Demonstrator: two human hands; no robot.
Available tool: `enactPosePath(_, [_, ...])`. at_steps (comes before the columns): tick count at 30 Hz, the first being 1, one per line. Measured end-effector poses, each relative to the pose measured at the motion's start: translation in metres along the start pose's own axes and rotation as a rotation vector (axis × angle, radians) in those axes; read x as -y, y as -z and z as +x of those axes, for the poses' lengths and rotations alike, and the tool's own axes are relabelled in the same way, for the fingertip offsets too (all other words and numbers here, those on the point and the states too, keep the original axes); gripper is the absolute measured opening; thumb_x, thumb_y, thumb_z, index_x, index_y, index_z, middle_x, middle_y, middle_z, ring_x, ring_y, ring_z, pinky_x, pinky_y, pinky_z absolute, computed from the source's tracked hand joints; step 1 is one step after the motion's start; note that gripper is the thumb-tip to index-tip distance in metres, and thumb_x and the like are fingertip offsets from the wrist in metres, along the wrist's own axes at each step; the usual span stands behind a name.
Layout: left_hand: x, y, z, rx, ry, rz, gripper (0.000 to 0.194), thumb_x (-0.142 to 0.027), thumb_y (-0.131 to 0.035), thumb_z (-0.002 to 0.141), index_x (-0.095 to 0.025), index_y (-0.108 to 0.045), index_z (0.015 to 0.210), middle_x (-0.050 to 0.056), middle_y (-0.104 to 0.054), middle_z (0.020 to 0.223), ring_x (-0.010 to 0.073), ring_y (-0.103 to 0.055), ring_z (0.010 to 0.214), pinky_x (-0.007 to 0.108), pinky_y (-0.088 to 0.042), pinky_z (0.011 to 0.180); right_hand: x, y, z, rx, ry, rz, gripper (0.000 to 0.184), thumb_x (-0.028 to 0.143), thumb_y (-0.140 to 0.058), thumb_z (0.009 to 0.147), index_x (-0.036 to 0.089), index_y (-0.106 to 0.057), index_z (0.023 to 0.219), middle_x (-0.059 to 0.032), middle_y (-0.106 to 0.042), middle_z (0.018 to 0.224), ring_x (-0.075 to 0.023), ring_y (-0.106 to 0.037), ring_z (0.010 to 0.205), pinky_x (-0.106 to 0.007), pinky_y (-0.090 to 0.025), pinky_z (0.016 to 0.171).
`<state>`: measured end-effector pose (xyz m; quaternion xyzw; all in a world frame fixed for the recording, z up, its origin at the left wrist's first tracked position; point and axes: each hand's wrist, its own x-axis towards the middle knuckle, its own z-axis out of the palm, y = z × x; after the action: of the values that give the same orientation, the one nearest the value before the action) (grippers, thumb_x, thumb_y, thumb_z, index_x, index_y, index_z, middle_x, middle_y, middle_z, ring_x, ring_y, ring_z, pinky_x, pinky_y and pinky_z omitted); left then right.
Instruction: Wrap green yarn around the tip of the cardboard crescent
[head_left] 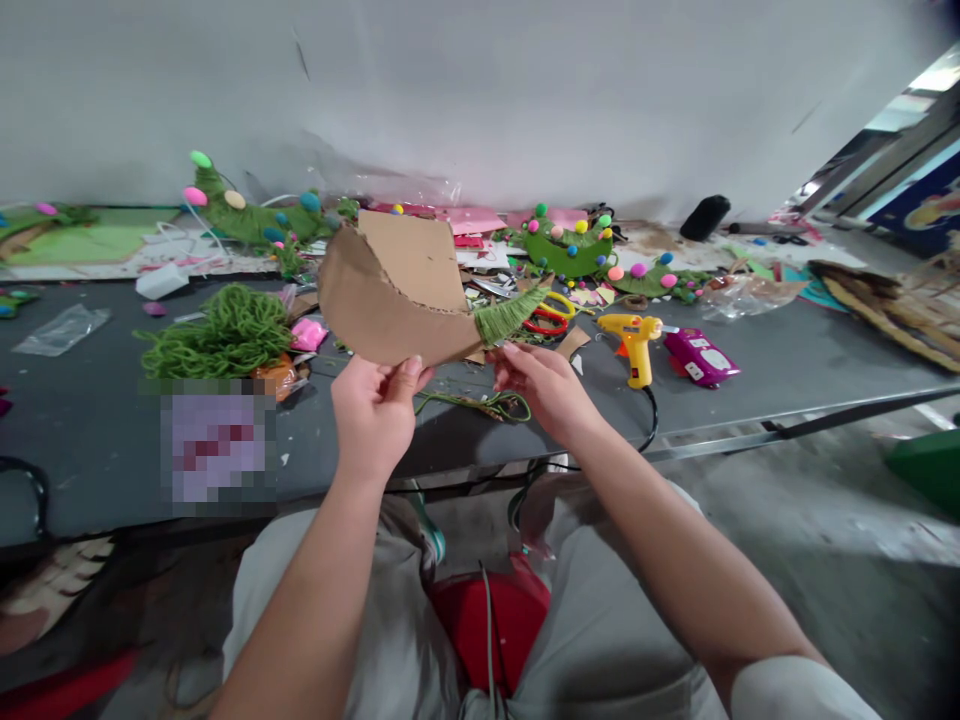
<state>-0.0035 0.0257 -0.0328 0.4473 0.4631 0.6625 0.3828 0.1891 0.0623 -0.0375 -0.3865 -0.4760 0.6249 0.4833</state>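
My left hand (pixel 373 408) is closed on the lower edge of a crescent-shaped piece of brown cardboard (pixel 375 305), holding it up over the dark table (pixel 97 440). The crescent's right tip is wrapped in green yarn (pixel 510 315). My right hand (pixel 541 385) is closed in a pinch just below that wrapped tip, on the green yarn strand that loops down onto the table (pixel 480 403).
A pile of loose green yarn (pixel 225 335) lies left. A yellow glue gun (pixel 636 340), a purple box (pixel 701 357), scissors with yellow and red handles (pixel 551 312) and finished green crescents with coloured pompoms (pixel 577 250) lie behind. A red stool (pixel 487 615) is under me.
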Motion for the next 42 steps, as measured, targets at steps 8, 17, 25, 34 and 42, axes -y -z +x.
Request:
enactPosePath(8, [-0.002,0.006,-0.005,0.338,-0.316,0.286,0.028,-0.016,-0.065,0.086,-0.025,-0.076,0.111,0.005,-0.072,0.125,0.0258,-0.064,0.121,0.040,-0.044,0.112,0.002,0.001,-0.004,-0.022,-0.093,0.126,0.051,0.070,-0.068,0.076,0.020,-0.067,0.080,-0.0026,-0.065,0.075,-0.0151,-0.061,0.071,-0.028,-0.049,0.067])
enactPosePath(17, [-0.015,0.008,0.009,0.266,0.435,-0.326,0.040,-0.041,-0.059,0.089,-0.015,-0.071,0.117,0.014,-0.073,0.120,0.0244,-0.073,0.099,0.031,-0.060,0.077,-0.002,0.006,-0.002,-0.042,0.107,-0.032,0.043,0.061,-0.071,0.079,0.019,-0.066,0.076,-0.0048,-0.066,0.075,-0.0150,-0.060,0.069,-0.029,-0.049,0.070])
enactPosePath(25, [-0.018,-0.007,-0.008,0.427,0.413,-0.260,0.053,-0.024,-0.080,0.076,-0.016,-0.064,0.127,0.011,-0.074,0.116,0.0262,-0.072,0.099,0.033,-0.059,0.084,-0.007,0.007,0.001,-0.104,0.185,-0.241,0.052,0.069,-0.066,0.079,0.018,-0.061,0.072,-0.0010,-0.061,0.067,-0.0121,-0.053,0.062,-0.026,-0.041,0.061])
enactPosePath(34, [-0.013,-0.004,-0.005,0.238,0.012,0.042,0.056,-0.019,-0.074,0.080,-0.015,-0.059,0.135,0.011,-0.068,0.131,0.0272,-0.064,0.120,0.038,-0.049,0.106,0.004,-0.006,-0.006,0.031,0.207,-0.358,0.040,0.056,-0.059,0.091,0.020,-0.064,0.076,-0.0010,-0.063,0.069,-0.0135,-0.055,0.066,-0.027,-0.044,0.068])
enactPosePath(42, [-0.014,-0.009,-0.015,0.152,-0.064,0.141,0.056,-0.017,-0.073,0.080,-0.019,-0.058,0.134,0.011,-0.067,0.129,0.0281,-0.064,0.119,0.038,-0.050,0.106,0.003,-0.009,-0.007,-0.047,0.164,-0.312,0.026,0.045,-0.072,0.082,0.019,-0.070,0.085,0.0005,-0.064,0.066,-0.0142,-0.058,0.063,-0.029,-0.046,0.065])
